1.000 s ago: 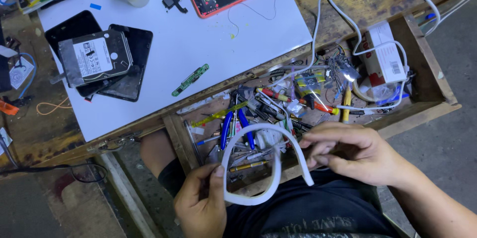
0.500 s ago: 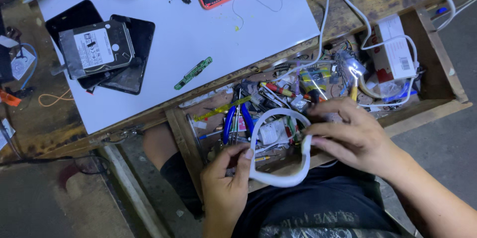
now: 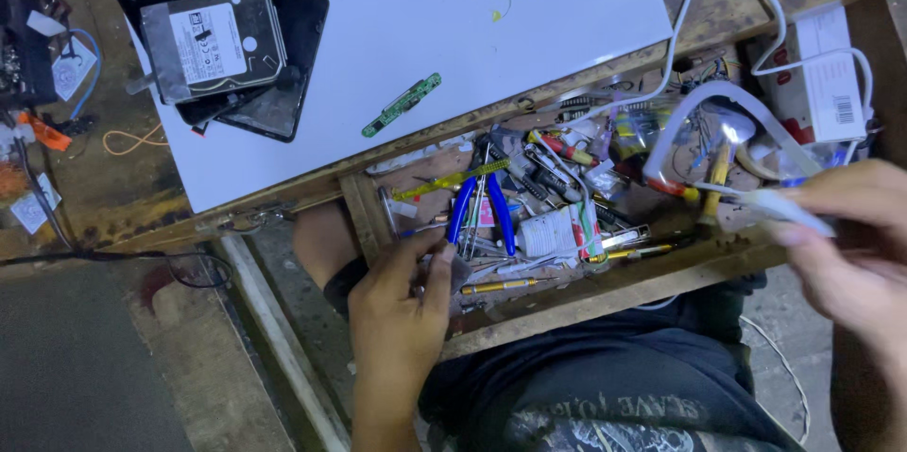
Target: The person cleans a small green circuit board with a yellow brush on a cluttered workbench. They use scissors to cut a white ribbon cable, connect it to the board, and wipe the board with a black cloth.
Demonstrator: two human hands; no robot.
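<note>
Our right hand [image 3: 850, 244] pinches the white flat cable [image 3: 704, 117]; it looks light and floppy, so grip near the end. Left hand [image 3: 402, 306] rests half-curled, empty, at the drawer [image 3: 605, 296].

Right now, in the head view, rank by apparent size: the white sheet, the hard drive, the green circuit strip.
1. white sheet
2. hard drive
3. green circuit strip
All lie on the bench, so the order looks reliable.
</note>
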